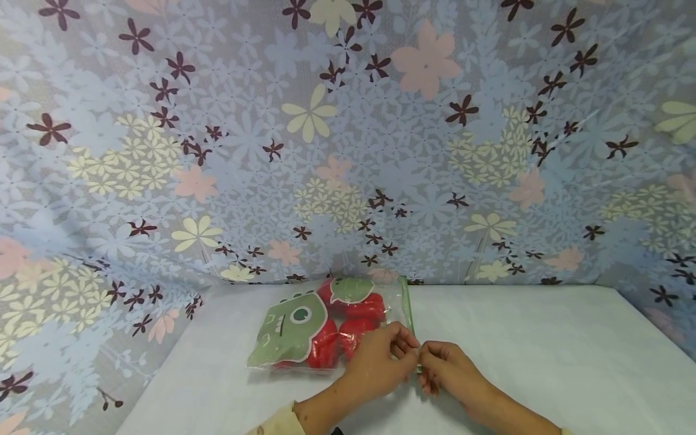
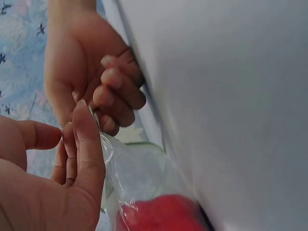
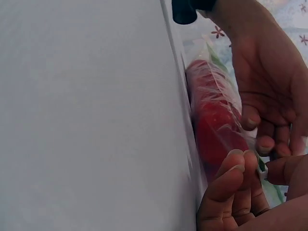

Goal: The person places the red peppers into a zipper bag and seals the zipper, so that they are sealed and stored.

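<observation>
A clear zip bag (image 1: 290, 338) with green dinosaur prints lies on the table, holding several red things (image 1: 323, 345) whose kind I cannot tell. Its green zip strip (image 1: 408, 311) runs down the right side. At the near end of that strip my left hand (image 1: 377, 361) pinches the bag's edge, palm over the bag. Just to the right, my right hand (image 1: 454, 371) pinches the same corner, its other fingers curled. The right wrist view shows a small white zip slider (image 3: 263, 172) between right thumb and fingers. The fingertips of both hands nearly meet.
A white-covered table (image 1: 522, 338) extends on both sides of the bag. Behind it hangs a flowered cloth (image 1: 348, 151), which also borders the left and right sides. A dark band (image 3: 185, 10) shows at the left wrist.
</observation>
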`<action>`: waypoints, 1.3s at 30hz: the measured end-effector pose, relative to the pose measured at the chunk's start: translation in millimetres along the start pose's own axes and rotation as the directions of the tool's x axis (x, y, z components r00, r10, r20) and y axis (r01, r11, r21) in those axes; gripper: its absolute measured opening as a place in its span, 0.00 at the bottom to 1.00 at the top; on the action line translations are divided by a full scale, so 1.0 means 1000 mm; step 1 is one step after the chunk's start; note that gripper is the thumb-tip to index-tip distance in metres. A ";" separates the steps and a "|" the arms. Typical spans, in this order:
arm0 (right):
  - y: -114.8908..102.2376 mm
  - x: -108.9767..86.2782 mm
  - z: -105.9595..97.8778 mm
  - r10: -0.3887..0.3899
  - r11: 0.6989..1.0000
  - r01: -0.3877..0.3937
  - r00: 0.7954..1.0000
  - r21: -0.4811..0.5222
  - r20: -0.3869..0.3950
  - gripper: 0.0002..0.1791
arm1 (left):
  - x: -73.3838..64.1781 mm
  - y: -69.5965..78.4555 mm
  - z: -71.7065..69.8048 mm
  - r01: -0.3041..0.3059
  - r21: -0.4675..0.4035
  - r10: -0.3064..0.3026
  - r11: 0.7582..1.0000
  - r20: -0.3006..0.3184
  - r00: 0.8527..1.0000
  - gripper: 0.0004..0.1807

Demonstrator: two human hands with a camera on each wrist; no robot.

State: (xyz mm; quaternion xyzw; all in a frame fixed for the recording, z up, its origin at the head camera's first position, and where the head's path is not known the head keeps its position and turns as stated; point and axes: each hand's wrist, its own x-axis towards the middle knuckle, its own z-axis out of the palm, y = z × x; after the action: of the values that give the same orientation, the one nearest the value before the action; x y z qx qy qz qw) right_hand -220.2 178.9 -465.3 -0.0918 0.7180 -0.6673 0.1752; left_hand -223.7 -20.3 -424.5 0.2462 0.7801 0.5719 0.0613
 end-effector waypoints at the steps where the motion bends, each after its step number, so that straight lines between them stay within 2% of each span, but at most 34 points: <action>1: 0.000 0.000 0.000 -0.002 1.000 0.002 1.000 0.002 0.003 0.11 | -0.002 0.000 0.001 0.000 0.001 0.000 1.000 0.013 1.000 0.03; 5: 0.001 -0.001 -0.001 -0.016 1.000 0.016 1.000 0.001 0.010 0.12 | -0.011 -0.001 0.004 0.035 -0.065 -0.031 0.997 0.063 0.998 0.03; 8: 0.001 -0.001 -0.001 -0.015 1.000 0.015 1.000 -0.003 -0.001 0.14 | -0.017 -0.001 0.007 0.110 -0.126 -0.099 0.986 0.091 0.991 0.03; 12: 0.000 0.000 0.002 0.007 1.000 -0.007 0.999 -0.001 -0.031 0.15 | -0.024 -0.004 0.009 0.207 -0.143 -0.188 0.968 0.135 0.973 0.07; 16: -0.001 0.001 0.004 0.026 1.000 -0.025 0.998 0.008 -0.053 0.16 | -0.026 -0.010 0.008 0.278 -0.158 -0.234 0.947 0.252 0.939 0.10; 20: -0.003 0.001 0.004 0.038 0.999 -0.036 0.998 0.034 -0.048 0.17 | -0.025 -0.018 0.005 0.340 -0.196 -0.241 0.920 0.400 0.884 0.12; 23: -0.003 0.001 0.003 0.040 0.998 -0.038 0.998 0.048 -0.038 0.17 | -0.022 -0.023 0.003 0.415 -0.250 -0.267 0.875 0.467 0.843 0.14; 26: -0.003 0.001 0.003 0.042 0.998 -0.040 0.998 0.045 -0.040 0.16 | -0.020 -0.026 0.002 0.485 -0.320 -0.305 0.814 0.474 0.826 0.15; 28: -0.002 0.002 0.003 0.044 0.998 -0.042 0.998 0.040 -0.045 0.16 | -0.020 -0.026 0.003 0.515 -0.358 -0.336 0.779 0.456 0.824 0.16; 33: -0.001 0.002 0.004 0.038 0.999 -0.037 0.998 0.022 -0.045 0.15 | -0.023 -0.027 0.008 0.535 -0.453 -0.411 0.714 0.348 0.843 0.13; 36: -0.001 0.002 0.005 0.031 0.999 -0.030 0.998 0.011 -0.046 0.14 | -0.025 -0.028 0.012 0.523 -0.505 -0.438 0.687 0.286 0.852 0.13; 39: -0.002 0.001 0.006 0.028 1.000 -0.028 0.999 0.002 -0.046 0.13 | -0.026 -0.031 0.014 0.512 -0.529 -0.447 0.677 0.258 0.857 0.15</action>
State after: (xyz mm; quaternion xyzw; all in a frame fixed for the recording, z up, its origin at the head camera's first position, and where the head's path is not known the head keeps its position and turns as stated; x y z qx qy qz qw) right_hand -218.9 173.1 -463.8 -0.0664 0.7226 -0.6672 0.1681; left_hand -205.3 -26.5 -462.5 0.0326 0.6000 0.7311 0.3231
